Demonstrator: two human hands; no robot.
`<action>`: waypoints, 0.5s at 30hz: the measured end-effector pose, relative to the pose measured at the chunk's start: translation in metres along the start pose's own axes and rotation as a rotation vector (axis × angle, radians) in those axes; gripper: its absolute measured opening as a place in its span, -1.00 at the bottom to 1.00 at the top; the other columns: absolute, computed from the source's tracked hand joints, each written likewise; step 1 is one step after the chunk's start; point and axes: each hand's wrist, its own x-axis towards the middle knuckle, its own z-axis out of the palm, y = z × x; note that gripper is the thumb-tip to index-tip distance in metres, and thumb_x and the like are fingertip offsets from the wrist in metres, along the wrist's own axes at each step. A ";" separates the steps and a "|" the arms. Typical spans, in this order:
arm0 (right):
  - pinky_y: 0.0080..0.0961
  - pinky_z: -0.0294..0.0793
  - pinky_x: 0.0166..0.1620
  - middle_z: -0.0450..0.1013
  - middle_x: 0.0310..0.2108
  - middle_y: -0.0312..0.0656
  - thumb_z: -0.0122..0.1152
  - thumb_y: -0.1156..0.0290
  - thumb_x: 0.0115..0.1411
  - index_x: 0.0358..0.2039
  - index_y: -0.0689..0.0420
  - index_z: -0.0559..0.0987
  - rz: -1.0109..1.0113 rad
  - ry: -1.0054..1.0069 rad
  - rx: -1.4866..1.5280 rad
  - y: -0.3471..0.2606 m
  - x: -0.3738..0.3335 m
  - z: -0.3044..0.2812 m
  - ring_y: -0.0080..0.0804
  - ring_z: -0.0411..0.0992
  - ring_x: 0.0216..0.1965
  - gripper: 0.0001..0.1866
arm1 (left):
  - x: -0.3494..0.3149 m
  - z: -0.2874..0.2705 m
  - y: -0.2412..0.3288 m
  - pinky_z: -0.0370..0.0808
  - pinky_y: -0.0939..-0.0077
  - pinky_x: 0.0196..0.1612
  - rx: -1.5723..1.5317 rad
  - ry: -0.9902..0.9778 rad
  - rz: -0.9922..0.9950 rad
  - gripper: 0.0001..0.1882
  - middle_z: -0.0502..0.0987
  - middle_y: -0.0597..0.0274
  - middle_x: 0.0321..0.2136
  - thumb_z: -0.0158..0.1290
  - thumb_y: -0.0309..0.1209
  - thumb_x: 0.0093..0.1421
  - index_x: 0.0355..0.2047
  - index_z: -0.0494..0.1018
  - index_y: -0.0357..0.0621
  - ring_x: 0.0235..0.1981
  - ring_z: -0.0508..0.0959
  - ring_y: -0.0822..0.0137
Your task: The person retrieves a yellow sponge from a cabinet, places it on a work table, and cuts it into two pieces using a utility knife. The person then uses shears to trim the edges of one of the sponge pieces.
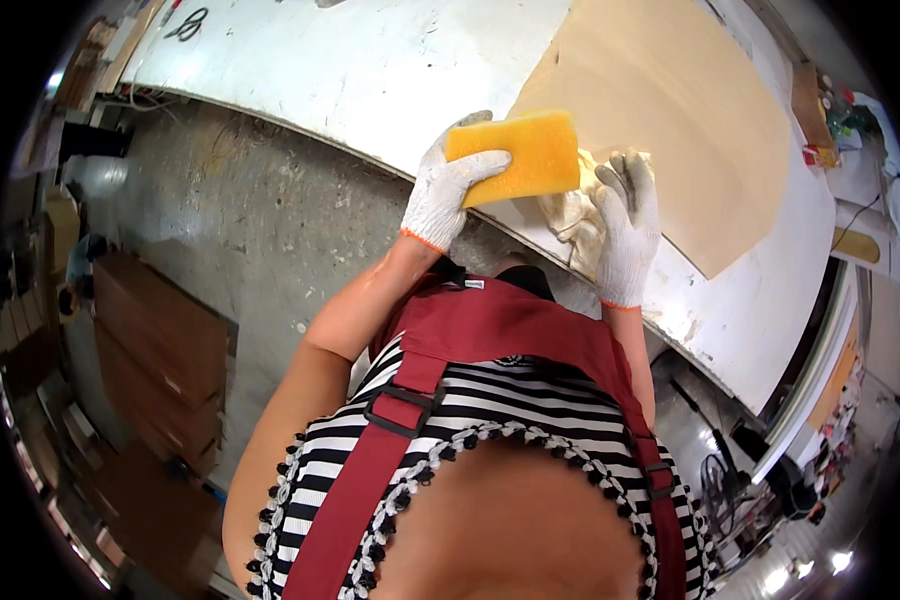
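Note:
A thick yellow sponge point(526, 157) is gripped in my left hand point(440, 193), raised at the near edge of the white table. My thumb lies across its face and the other fingers are mostly behind it. A crumpled cream cloth point(576, 228) hangs over the table edge, to the right of the sponge. My right hand point(628, 222) has its fingers bent around part of this cloth, with bits of it showing on both sides of them. Both hands wear white knit gloves with orange cuffs. Beyond them a large tan sheet point(670, 110) lies flat on the table.
The white table point(370, 70) runs diagonally across the view. Black-handled scissors point(187, 24) lie at its far left. Brown panels point(160, 350) are stacked on the left of the concrete floor point(220, 200). Black cables point(715, 480) hang at the lower right.

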 end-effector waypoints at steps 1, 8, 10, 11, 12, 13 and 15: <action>-0.34 0.30 0.18 0.21 0.20 0.13 0.12 0.54 0.17 0.28 0.39 0.11 -0.044 0.029 -0.076 0.000 -0.004 0.005 -0.15 0.28 0.19 -0.31 | 0.005 -0.004 0.004 0.48 0.47 0.00 0.007 -0.014 -0.016 -0.37 0.50 0.09 -0.10 0.23 -0.51 0.02 0.11 0.29 -0.39 -0.10 0.51 0.32; -0.38 0.36 0.14 0.39 0.06 0.03 0.24 0.53 0.06 0.08 0.35 0.43 -0.181 0.128 -0.495 0.007 -0.008 0.019 -0.21 0.37 0.10 -0.47 | 0.033 -0.025 0.017 0.47 0.49 0.01 -0.036 -0.022 -0.056 -0.44 0.49 0.08 -0.09 0.20 -0.41 0.12 0.09 0.31 -0.38 -0.07 0.51 0.30; -0.34 0.39 0.06 0.44 -0.05 0.02 0.33 0.48 -0.02 -0.02 0.22 0.53 -0.553 0.093 -0.829 0.007 0.002 0.022 -0.09 0.42 -0.01 -0.52 | 0.040 -0.024 0.014 0.47 0.46 0.02 -0.072 -0.041 -0.128 -0.52 0.49 0.08 -0.09 0.12 -0.35 0.20 0.06 0.33 -0.37 -0.05 0.51 0.30; -0.34 0.39 0.06 0.44 -0.05 0.02 0.33 0.48 -0.02 -0.02 0.22 0.53 -0.552 0.093 -0.823 0.004 0.009 0.024 -0.09 0.42 -0.01 -0.52 | 0.042 -0.022 0.011 0.47 0.46 0.02 -0.067 -0.039 -0.127 -0.52 0.49 0.08 -0.09 0.12 -0.35 0.20 0.06 0.33 -0.37 -0.05 0.51 0.30; -0.33 0.40 0.01 0.45 -0.09 0.00 0.33 0.47 -0.03 -0.04 0.21 0.54 -0.608 -0.020 -0.854 -0.002 0.015 0.029 -0.08 0.42 -0.06 -0.53 | 0.045 -0.019 0.011 0.48 0.43 0.02 -0.110 -0.035 -0.147 -0.54 0.50 0.10 -0.08 0.10 -0.35 0.22 0.07 0.33 -0.33 -0.06 0.52 0.29; -0.32 0.41 -0.04 0.46 -0.13 -0.01 0.33 0.46 -0.03 -0.05 0.20 0.55 -0.661 -0.131 -0.892 -0.010 0.019 0.035 -0.08 0.43 -0.12 -0.54 | 0.047 -0.015 0.010 0.48 0.40 0.03 -0.155 -0.035 -0.171 -0.55 0.50 0.11 -0.07 0.08 -0.34 0.24 0.08 0.34 -0.30 -0.06 0.53 0.28; -0.28 0.39 -0.17 0.45 -0.17 -0.03 0.30 0.36 -0.02 -0.18 0.16 0.59 -0.587 -0.241 -0.916 -0.017 0.024 0.046 -0.11 0.39 -0.25 -0.65 | 0.046 -0.006 0.014 0.48 0.40 0.03 -0.116 -0.044 -0.183 -0.56 0.50 0.13 -0.07 0.08 -0.36 0.24 0.08 0.34 -0.29 -0.06 0.53 0.28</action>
